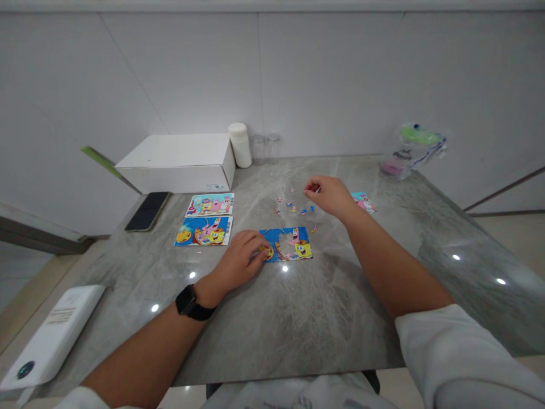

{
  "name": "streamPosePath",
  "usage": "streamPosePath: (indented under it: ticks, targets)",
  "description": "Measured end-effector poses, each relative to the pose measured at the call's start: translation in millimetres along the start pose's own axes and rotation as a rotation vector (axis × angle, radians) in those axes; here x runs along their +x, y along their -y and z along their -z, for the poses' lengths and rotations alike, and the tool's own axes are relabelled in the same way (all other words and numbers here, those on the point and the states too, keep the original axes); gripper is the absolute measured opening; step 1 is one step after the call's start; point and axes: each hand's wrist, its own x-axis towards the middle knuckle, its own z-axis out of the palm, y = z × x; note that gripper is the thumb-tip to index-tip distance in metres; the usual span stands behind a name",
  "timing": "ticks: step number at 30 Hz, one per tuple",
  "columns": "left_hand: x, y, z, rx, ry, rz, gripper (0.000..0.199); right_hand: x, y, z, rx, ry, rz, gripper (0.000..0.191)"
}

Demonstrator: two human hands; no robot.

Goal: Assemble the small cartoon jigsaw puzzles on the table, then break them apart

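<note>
A blue cartoon jigsaw puzzle [303, 249] lies flat on the grey table, with a gap in its middle part. My left hand [243, 258] rests on its left end, fingers spread over the picture. Beyond the puzzle, several small loose pieces [293, 209] are scattered. My right hand [324, 194] is raised just right of them, fingertips pinched together; what they hold, if anything, is too small to name. Left of my left hand lie a blue picture card [204, 232] and a light blue one [212, 204]. Another picture card [364, 202] is partly hidden behind my right forearm.
A white box [179, 162], a white bottle [240, 146] and two clear glasses [265, 149] stand along the wall. A phone [149, 211] lies at left, a white device [55, 335] at the near left edge. A plastic bag [413, 150] sits at the far right corner.
</note>
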Motion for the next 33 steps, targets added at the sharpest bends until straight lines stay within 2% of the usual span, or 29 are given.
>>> streamPosePath:
  ticks: [3, 10, 22, 33]
  targets:
    - [-0.8, 3.6, -1.0, -0.03, -0.077, 0.023, 0.019, 0.8, -3.4, 5.5, 0.002, -0.022, -0.005, 0.014]
    - [-0.9, 8.2, -0.8, -0.079, -0.142, 0.057, 0.018, 0.8, -3.3, 11.8, -0.031, -0.007, -0.014, 0.017]
    - [-1.1, 8.5, 0.1, -0.11, -0.162, 0.051, 0.017, 1.5, -9.0, 16.5, -0.05, -0.026, -0.021, 0.02]
    - [-2.5, 12.7, -0.7, -0.121, -0.151, 0.07, 0.017, 5.2, -18.6, 9.4, -0.134, 0.092, -0.021, 0.015]
